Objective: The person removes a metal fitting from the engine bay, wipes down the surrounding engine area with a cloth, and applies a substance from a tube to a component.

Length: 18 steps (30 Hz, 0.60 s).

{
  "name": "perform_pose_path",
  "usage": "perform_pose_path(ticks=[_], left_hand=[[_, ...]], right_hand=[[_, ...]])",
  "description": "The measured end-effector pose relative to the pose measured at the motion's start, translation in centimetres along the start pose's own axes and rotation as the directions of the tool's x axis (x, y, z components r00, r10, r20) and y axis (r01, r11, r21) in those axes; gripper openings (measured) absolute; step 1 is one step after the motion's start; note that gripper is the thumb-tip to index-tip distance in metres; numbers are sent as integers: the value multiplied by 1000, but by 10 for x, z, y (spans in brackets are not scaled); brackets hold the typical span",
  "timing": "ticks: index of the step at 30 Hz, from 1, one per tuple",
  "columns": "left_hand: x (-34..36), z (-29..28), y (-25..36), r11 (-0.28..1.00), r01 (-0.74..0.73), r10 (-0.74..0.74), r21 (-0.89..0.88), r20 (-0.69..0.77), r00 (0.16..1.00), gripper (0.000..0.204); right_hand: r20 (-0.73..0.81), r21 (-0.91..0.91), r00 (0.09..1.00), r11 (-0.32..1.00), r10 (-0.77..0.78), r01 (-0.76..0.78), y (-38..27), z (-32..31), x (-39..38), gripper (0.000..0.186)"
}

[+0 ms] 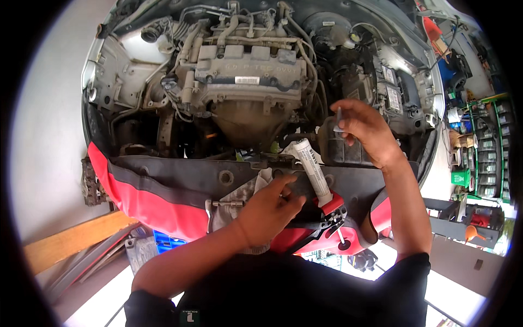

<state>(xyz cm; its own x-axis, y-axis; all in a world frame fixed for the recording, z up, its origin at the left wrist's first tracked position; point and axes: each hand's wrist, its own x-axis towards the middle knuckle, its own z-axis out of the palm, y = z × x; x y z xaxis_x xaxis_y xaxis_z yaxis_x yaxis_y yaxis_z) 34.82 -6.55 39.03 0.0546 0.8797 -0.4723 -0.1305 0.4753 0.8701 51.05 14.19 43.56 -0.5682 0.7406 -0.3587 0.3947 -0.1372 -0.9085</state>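
My right hand [364,129] is raised over the right front of the engine bay. Its fingers pinch a small, pale, pointed piece [339,120] that looks like a nozzle. Lower and to the left, my left hand [271,208] has its fingers bent and apart, with nothing visible in them. Just right of those fingers, a white sealant cartridge [313,170] leans, seated in a red-and-black caulking gun [332,210]. The gun rests on the fender cover [158,204] at the car's front edge. Beside my left wrist lies a ratchet wrench [209,215] with a socket extension on a grey cloth [222,218].
Ahead is the dusty engine [245,71], with the battery [391,92] at its right. A black front panel [190,174] spans the bay's near edge. Shelves with green frames [490,147] stand far right. An orange wooden beam [76,240] lies low at the left.
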Motion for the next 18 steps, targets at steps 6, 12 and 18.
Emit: perform_pose_path(ticks=[6, 12, 18], left_hand=[[57, 11, -9, 996, 23, -23, -82, -1, 1000, 34], [68, 11, -15, 989, -94, 89, -116, -46, 995, 33], [70, 7, -14, 994, -72, 70, -86, -33, 997, 31]], right_hand=[[255, 81, 955, 981, 152, -177, 4, 29, 62, 28], [426, -6, 880, 973, 212, -231, 13, 30, 75, 28], [507, -163, 810, 956, 294, -245, 3, 31, 81, 24]])
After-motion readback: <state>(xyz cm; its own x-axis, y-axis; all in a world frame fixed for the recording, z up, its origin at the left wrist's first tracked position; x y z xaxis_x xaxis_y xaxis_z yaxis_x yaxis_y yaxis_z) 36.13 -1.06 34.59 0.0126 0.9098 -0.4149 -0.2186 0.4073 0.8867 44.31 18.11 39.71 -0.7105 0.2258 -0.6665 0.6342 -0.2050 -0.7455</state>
